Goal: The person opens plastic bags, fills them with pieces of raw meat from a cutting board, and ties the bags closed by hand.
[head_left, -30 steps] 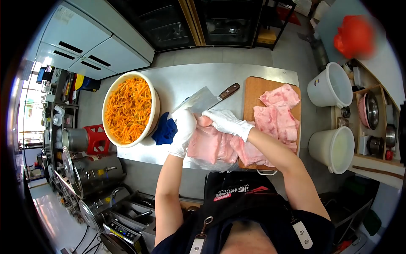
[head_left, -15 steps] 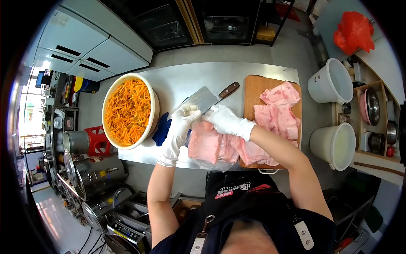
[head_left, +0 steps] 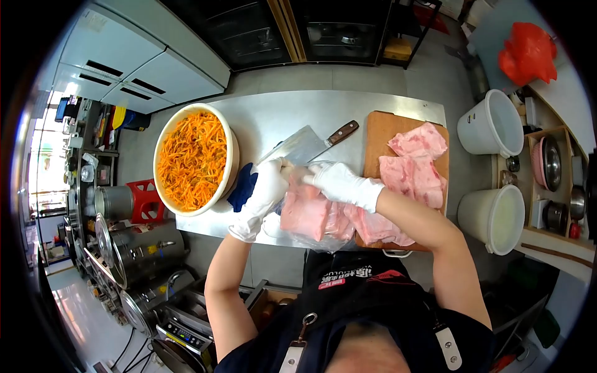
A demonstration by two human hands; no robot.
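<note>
Both of my hands wear white gloves. My left hand is closed on the upper edge of a clear plastic bag, left of the meat. Opposite it, my right hand pinches the bag's edge too; its fingertips are partly hidden by the film. Pale pink slabs of fatty meat lie in and against the bag, just below my hands. Beyond my fingers, a cleaver with a wooden handle rests flat on the steel table. More slabs of meat lie on the wooden cutting board at the right.
A large cream tub of shredded orange vegetable stands on the table's left end. A dark blue cloth lies beside it. Two white buckets stand off the right edge. Big steel pots are at lower left.
My left hand has shifted slightly and turned, its elbow moving outward to the left. Both hands keep hold of the bag's edge. The whole view has shifted a little.
</note>
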